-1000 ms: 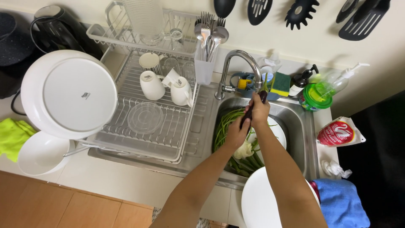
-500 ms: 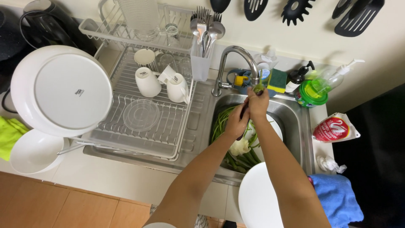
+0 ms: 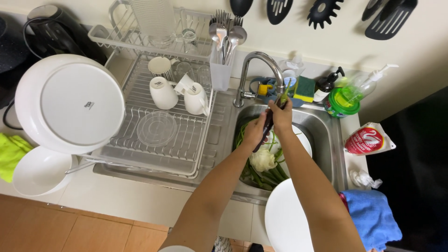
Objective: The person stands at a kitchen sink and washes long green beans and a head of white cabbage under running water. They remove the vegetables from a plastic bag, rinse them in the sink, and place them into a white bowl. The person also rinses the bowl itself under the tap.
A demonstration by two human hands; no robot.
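Over a stainless steel sink (image 3: 326,140) set into a pale tiled table (image 3: 130,200), both hands meet just under the curved tap (image 3: 261,65). The left hand (image 3: 254,133) is closed around a dark knife (image 3: 265,133) that slants up toward the spout, and the right hand (image 3: 281,114) pinches a thin green stalk (image 3: 284,93) whose tip rises beside the spout. Below the hands, green onions (image 3: 263,163) with white bulbs lie in the basin, partly on a white plate (image 3: 303,140) resting in the sink. A second white plate (image 3: 284,221) sits at the sink's near edge, beside a blue cloth (image 3: 373,219). Left of the sink a wire dish rack (image 3: 158,126) holds 3 white mugs (image 3: 163,91), a clear lid (image 3: 156,128) and a cutlery holder (image 3: 221,70) with forks and spoons; a large white plate (image 3: 70,102) leans on its left side above a white bowl (image 3: 39,170), with a yellow-green cloth (image 3: 11,154) at the far left. Behind the sink stand a yellow and green sponge (image 3: 304,88), a green tub (image 3: 342,100), a dark pump bottle (image 3: 325,86) and a clear pump bottle (image 3: 368,81); a red and white pouch (image 3: 371,140) lies to the right. Black utensils (image 3: 326,11) hang on the cream wall, and a dark kettle (image 3: 51,32) stands at the upper left.
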